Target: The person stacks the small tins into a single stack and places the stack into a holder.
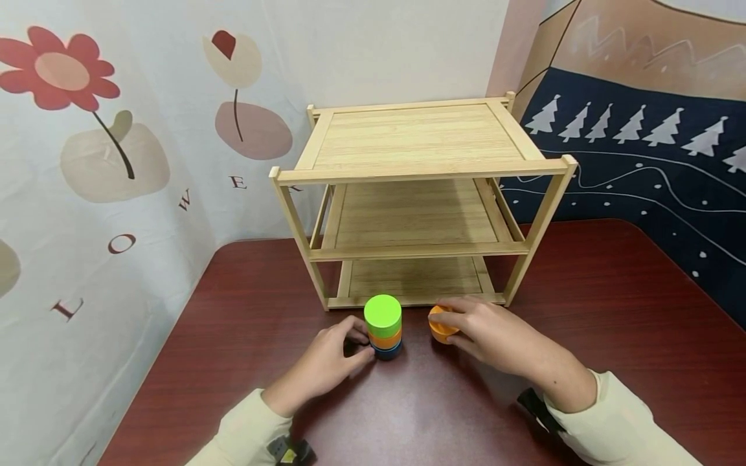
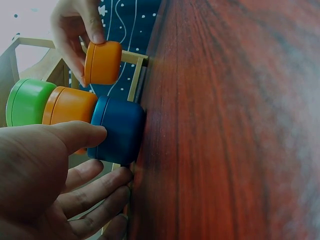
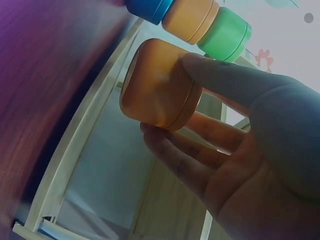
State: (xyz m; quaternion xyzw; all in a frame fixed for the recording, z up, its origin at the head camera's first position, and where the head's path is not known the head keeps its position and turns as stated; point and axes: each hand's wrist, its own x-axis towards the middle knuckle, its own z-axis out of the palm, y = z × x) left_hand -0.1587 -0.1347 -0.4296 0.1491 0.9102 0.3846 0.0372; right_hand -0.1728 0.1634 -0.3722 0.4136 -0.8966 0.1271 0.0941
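A stack of three round lidded jars stands on the table in front of the rack: a blue jar [image 2: 117, 130] at the bottom, an orange jar [image 2: 70, 105] in the middle and a green jar [image 1: 383, 314] on top. On the stack's left is my left hand [image 1: 329, 359], its thumb touching the blue jar and its other fingers loosely extended beside it. My right hand [image 1: 489, 330] pinches a second orange jar [image 3: 157, 85] between thumb and fingers, right of the stack. In the left wrist view this jar appears held slightly above the table.
Behind the jars stands a wooden three-tier rack [image 1: 419, 171], its lowest front rail close to the stack. The dark red table [image 1: 233, 310] reaches out on both sides. Printed cloths [image 1: 175, 97] hang behind and at the sides.
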